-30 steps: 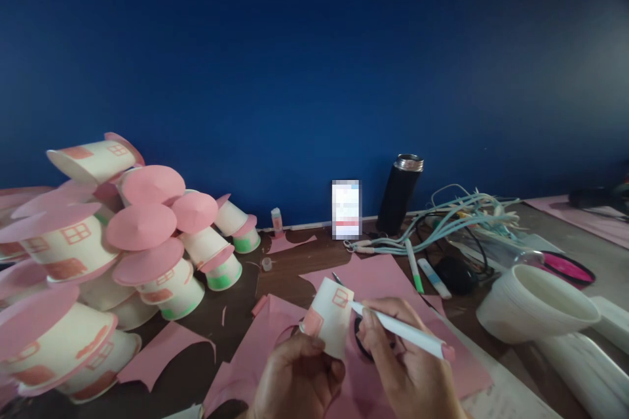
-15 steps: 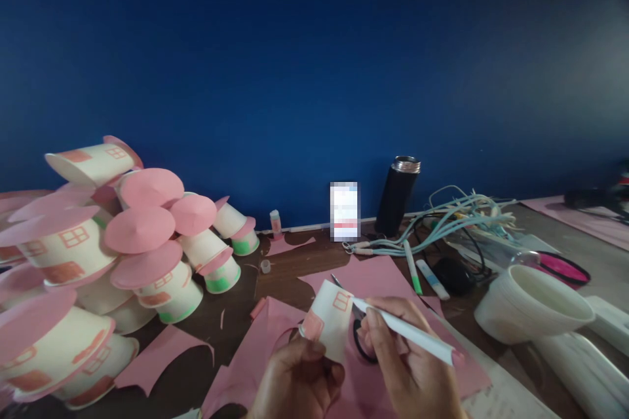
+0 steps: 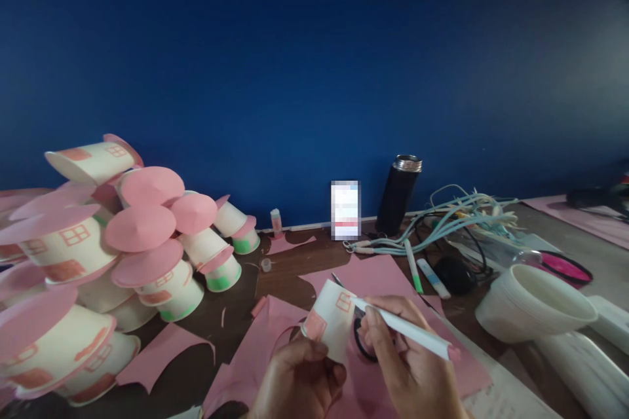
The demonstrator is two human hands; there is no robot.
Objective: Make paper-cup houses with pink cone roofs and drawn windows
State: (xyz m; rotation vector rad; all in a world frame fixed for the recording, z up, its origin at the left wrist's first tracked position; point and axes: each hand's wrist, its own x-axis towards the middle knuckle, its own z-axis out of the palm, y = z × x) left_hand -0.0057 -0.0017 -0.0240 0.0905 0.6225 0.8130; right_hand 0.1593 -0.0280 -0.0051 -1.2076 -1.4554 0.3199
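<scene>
My left hand (image 3: 299, 383) is closed round a white paper cup (image 3: 330, 317) held upside down, with a pink door and a pink window drawn on its side. My right hand (image 3: 407, 373) grips a white marker (image 3: 405, 329) with a pink end; its tip touches the cup at the window. Both hands are low in the middle of the view, above pink paper sheets (image 3: 373, 281). Black-handled scissors (image 3: 361, 340) lie partly hidden behind the cup and my right hand.
A heap of cup houses with pink cone roofs (image 3: 98, 255) fills the left. A stack of white cups (image 3: 533, 304) lies on its side at right. A black flask (image 3: 399, 195), tangled cables (image 3: 452, 219), two markers (image 3: 422, 272) and a glue stick (image 3: 276, 220) sit by the blue wall.
The marker tip has shifted slightly along the window on the cup. The cup and both hands stay in nearly the same place.
</scene>
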